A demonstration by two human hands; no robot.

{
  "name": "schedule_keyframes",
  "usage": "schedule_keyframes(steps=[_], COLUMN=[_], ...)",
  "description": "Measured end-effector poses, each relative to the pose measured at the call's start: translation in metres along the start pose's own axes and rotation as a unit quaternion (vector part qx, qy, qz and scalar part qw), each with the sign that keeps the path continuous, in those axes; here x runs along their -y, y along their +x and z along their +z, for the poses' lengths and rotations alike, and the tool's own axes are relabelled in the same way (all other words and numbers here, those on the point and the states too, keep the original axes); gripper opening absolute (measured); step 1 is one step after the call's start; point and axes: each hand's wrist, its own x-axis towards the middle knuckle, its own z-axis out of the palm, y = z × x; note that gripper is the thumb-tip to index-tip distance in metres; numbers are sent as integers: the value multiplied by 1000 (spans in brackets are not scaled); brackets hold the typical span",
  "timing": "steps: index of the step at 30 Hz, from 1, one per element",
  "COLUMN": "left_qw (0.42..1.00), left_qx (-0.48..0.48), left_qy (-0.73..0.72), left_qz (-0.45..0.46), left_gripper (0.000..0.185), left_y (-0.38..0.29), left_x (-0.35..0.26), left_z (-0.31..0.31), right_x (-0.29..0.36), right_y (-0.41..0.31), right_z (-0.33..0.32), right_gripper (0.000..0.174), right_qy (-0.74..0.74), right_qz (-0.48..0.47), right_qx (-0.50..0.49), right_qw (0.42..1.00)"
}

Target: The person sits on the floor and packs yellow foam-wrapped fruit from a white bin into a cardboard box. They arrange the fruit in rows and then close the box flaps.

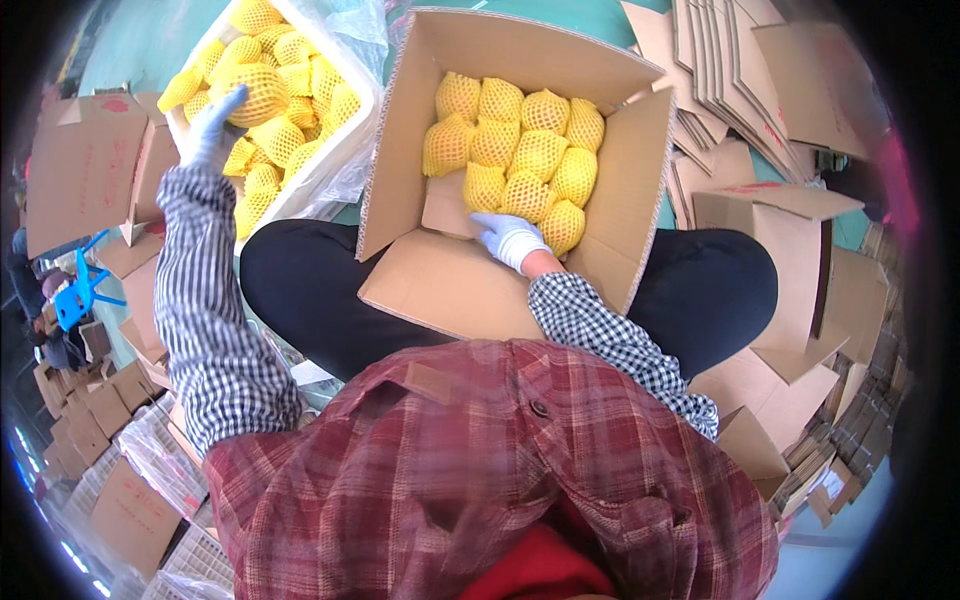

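Between my knees stands an open cardboard box (517, 37), holding rows of round fruits in yellow foam nets (538, 154). My right hand (511, 238), in a pale glove, is inside it at the near row, against a netted fruit (561, 225); its palm is hidden. To the left, a white foam crate (358, 79) is filled with more netted fruits (277, 141). My left hand (216, 124), also gloved, reaches over this crate. Its fingers are around a netted fruit (259, 94) that looks larger and nearer than the others.
Flattened cardboard sheets (720, 67) lean at the upper right, with open cartons (784, 262) below them. Another carton (90, 172) stands beyond the crate on the left. A blue plastic stool (81, 291) and stacked white plastic crates (199, 559) are farther left. Clear plastic film (352, 169) hangs beside the foam crate.
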Motion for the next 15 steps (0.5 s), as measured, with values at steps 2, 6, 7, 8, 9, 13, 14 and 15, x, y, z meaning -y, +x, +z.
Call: schedule_keyframes(steps=[2,6,7,8,9,13,14,15], left_qw=[988,945,923,864,783,626,617,613], left_qx=[137,269,345,342,357,325,323,322], left_qy=[-20,173,158,361,510,697,703,704], left_qz=[71,-64,-67,-72,-24,-129,-145,-160], left_gripper=[64,61,61,65,69,79,77,76], left_y=[-24,-89,-100,-106,-108,-117,-110,-102], left_x=[-36,-62,-55,-45,-34,40,59,77], left_z=[29,132,163,192,218,269,269,268], right_x=[-1,2,3,5,7,12,11,11], right_y=[0,0,0,0,-1,-4,-8,-10], right_z=[0,-1,-3,-5,-7,-15,-15,-15], right_gripper=[47,47,46,46,46,42,40,40], right_qy=[-5,-12,-7,0,-4,2,-13,-3], right_qz=[8,1,0,-8,8,52,46,32], right_qx=[6,1,0,-3,6,27,11,0], right_qw=[1000,1000,1000,1000,1000,998,999,999])
